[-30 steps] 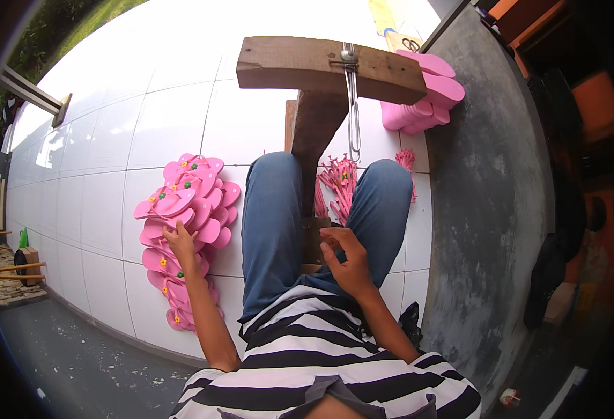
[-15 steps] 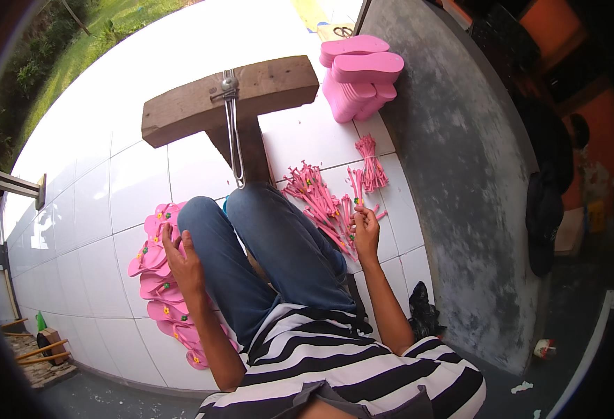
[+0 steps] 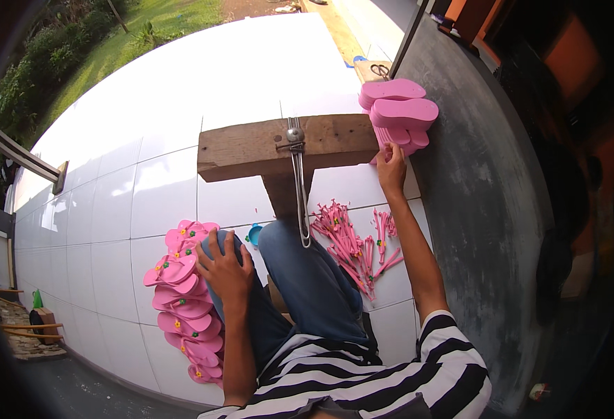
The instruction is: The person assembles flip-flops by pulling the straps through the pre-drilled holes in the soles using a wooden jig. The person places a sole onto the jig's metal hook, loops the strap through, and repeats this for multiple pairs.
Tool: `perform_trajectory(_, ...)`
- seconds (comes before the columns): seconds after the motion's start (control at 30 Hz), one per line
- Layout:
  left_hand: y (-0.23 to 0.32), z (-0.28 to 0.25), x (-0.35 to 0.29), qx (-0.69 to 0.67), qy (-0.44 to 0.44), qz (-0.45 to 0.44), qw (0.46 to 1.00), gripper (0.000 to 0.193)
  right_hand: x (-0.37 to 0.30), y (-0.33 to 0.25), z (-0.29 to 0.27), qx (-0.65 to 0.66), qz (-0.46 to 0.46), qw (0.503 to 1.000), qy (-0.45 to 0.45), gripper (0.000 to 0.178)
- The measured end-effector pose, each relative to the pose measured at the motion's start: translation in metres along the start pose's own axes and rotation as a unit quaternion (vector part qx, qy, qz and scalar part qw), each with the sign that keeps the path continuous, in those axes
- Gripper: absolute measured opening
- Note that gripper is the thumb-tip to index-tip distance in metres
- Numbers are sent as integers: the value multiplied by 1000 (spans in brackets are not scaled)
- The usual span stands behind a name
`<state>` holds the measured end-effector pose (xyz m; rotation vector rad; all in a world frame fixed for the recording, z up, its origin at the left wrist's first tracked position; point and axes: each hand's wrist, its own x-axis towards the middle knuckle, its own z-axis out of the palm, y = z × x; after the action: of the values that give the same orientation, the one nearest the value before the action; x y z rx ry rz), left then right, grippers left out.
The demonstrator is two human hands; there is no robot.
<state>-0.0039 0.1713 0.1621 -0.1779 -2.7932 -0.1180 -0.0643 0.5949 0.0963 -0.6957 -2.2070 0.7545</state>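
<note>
My left hand [image 3: 227, 271] rests on my left knee with its fingers spread and nothing in it. Beside that knee lies a row of finished pink flip-flops [image 3: 188, 304], with small green and yellow flowers on the straps. At the far right my right hand [image 3: 391, 167] is at the near end of the stacked pink sandal soles [image 3: 404, 112]. Its fingers are curled together there; whether they hold a sole is not visible. A pile of pink sandal straps [image 3: 340, 234] lies right of my right knee, with more straps [image 3: 380, 237] next to it.
Before my knees stands a wooden T-shaped stand [image 3: 251, 150], a long metal wire tool [image 3: 300, 188] hanging from its crossbar. A small blue dish [image 3: 254, 235] sits between it and my legs. A grey wall [image 3: 460, 209] runs along the right; scissors [image 3: 380, 70] lie behind the soles.
My right hand has moved from the straps out to the stacked soles. My left hand has come down flat onto my knee. The view has shifted, so the scene sits lower and further right.
</note>
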Motion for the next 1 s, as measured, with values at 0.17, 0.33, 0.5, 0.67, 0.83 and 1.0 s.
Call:
perform_trajectory(0.17, 5, 5, 3, 2, 3, -13, 1000, 37, 120, -11, 48, -195, -117, 974, 12, 50)
perform_trajectory(0.33, 6, 0, 5, 9, -3, -24, 1000, 37, 193, -17, 82, -315, -100, 928, -171, 84)
perform_trajectory(0.5, 21, 5, 15, -31, -15, -13, 999, 37, 261, 48, 80, -392, -75, 871, -286, 90)
perform_trajectory(0.67, 21, 3, 11, -10, -26, -33, 999, 37, 239, -2, 81, -304, -127, 894, -303, 70)
perform_trajectory(0.83, 24, 4, 12, -20, -18, -26, 999, 36, 235, -3, 57, -276, -241, 901, -232, 43)
perform_trajectory(1.0, 27, 2, 12, -35, -13, -15, 999, 34, 221, -7, 21, -168, -313, 931, -81, 30)
